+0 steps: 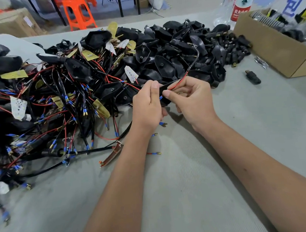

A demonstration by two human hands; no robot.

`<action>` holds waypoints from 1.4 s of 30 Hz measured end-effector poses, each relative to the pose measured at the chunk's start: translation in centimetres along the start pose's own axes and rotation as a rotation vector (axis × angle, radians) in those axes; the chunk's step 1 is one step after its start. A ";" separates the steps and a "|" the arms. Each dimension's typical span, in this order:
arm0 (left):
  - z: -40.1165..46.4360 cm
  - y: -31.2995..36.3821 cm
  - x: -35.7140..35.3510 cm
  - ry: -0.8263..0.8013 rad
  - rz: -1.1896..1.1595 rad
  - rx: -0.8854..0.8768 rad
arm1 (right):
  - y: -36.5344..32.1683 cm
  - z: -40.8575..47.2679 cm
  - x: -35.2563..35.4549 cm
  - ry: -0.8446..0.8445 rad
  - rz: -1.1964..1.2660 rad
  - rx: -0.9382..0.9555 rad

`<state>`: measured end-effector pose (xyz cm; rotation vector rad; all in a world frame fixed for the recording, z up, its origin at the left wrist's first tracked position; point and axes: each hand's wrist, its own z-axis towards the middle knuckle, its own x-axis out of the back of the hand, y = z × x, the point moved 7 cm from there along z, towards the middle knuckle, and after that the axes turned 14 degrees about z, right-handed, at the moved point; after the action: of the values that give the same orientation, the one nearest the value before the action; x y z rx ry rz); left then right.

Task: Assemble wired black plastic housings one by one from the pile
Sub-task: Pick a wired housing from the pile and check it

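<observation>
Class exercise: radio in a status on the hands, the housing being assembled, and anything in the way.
Left hand grips black housing. Right hand pinches its red wire. Pile close behind; nothing blocking.

Pretty bright, even overhead light w/ only soft shadows under the hands on the grey table mat [196, 167], no real glare, but wide-angle warp bends the edges & the water bottles [238, 3] + cardboard box [277, 54] look smeary.
</observation>
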<state>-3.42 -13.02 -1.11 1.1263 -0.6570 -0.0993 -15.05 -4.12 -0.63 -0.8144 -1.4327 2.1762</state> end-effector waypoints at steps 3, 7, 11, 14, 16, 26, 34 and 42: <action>0.1 0.0 -0.1 -0.020 -0.098 0.029 | 0.2 -0.1 -0.3 -0.038 0.017 -0.027; 0.0 0.2 -0.5 -0.118 -0.295 0.099 | 0.2 -0.3 -0.7 -0.084 0.026 -0.037; 0.1 -0.1 -0.5 -0.184 -0.439 0.164 | 0.1 -0.1 -0.4 -0.086 0.077 -0.042; 0.2 -0.1 -0.5 -0.186 -0.447 0.150 | 0.0 -0.2 -0.5 -0.096 0.063 -0.037; 0.3 0.0 -0.4 -0.177 -0.437 0.143 | -0.1 -0.2 -0.5 -0.095 0.032 -0.018; 0.1 -0.1 -0.6 -0.172 -0.383 0.107 | -0.6 0.0 0.5 0.050 -0.193 0.090; -0.4 0.6 -0.1 -0.196 -0.144 -0.007 | -0.2 0.3 1.4 0.111 -0.124 0.055; -0.4 0.0 0.4 -0.184 -0.189 0.087 | -0.3 0.3 1.5 0.077 -0.068 0.075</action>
<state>-2.88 -12.87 -1.07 1.2719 -0.7225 -0.3421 -16.33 -3.28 -0.60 -0.8022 -1.3147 2.1111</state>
